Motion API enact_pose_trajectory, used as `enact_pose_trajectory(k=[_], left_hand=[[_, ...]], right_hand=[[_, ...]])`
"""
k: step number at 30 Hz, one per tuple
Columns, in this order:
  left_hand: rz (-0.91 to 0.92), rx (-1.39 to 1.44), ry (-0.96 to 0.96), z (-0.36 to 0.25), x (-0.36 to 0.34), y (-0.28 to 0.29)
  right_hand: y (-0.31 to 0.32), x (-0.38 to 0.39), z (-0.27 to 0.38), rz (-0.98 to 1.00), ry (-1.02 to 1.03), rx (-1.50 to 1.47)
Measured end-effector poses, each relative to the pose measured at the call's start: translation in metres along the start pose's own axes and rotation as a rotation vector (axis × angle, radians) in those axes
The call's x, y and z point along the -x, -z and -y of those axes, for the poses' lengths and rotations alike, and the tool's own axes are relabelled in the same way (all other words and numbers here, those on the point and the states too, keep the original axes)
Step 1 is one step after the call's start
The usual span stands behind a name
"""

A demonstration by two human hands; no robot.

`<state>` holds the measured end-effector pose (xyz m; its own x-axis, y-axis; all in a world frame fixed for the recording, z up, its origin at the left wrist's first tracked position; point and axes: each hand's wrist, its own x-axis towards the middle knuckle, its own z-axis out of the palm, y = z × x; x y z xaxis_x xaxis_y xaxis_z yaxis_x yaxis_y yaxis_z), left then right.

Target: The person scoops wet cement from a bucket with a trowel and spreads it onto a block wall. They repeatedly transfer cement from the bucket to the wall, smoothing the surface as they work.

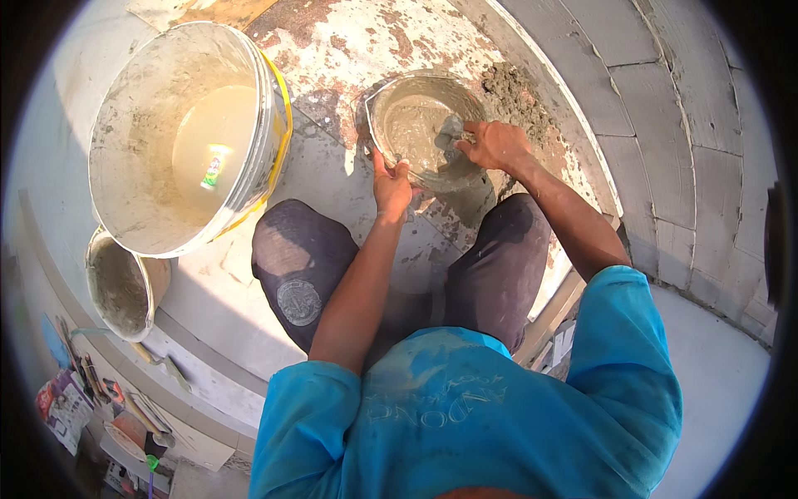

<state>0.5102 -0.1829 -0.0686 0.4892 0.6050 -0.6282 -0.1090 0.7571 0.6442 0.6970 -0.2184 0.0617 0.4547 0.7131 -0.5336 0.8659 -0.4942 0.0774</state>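
Observation:
Between my knees and the wall stands a small bucket (371, 123), its inside coated with wet grey mortar (409, 125). My left hand (391, 188) grips its near-left rim, thumb on top and fingers on the outer side. Over the right part of the bucket, my right hand (497, 146) is closed round a small trowel; its grey, mortar-smeared blade (450, 130) reaches inside, against the mortar. The trowel's handle is hidden by my fingers.
A large white bucket (125, 91) with cloudy water and a floating packet stands on the left. Behind it sits a smaller bucket (120, 287). Loose mortar (519, 96) lies beside the block wall (657, 108). Assorted tools (125, 407) are at lower left.

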Motion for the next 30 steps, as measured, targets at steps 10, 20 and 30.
enact_pose_trajectory(k=[10, 20, 30], left_hand=[[-0.312, -0.672, -0.227, 0.077, -0.036, 0.006], [-0.141, -0.280, -0.151, 0.036, -0.014, -0.012], [-0.190, -0.438, -0.170, 0.053, -0.028, -0.002]], right_hand=[[-0.093, -0.059, -0.088, -0.019, 0.201, -0.012], [-0.013, -0.013, -0.027, -0.126, 0.131, 0.145], [-0.028, -0.028, -0.040, -0.182, 0.119, 0.043]])
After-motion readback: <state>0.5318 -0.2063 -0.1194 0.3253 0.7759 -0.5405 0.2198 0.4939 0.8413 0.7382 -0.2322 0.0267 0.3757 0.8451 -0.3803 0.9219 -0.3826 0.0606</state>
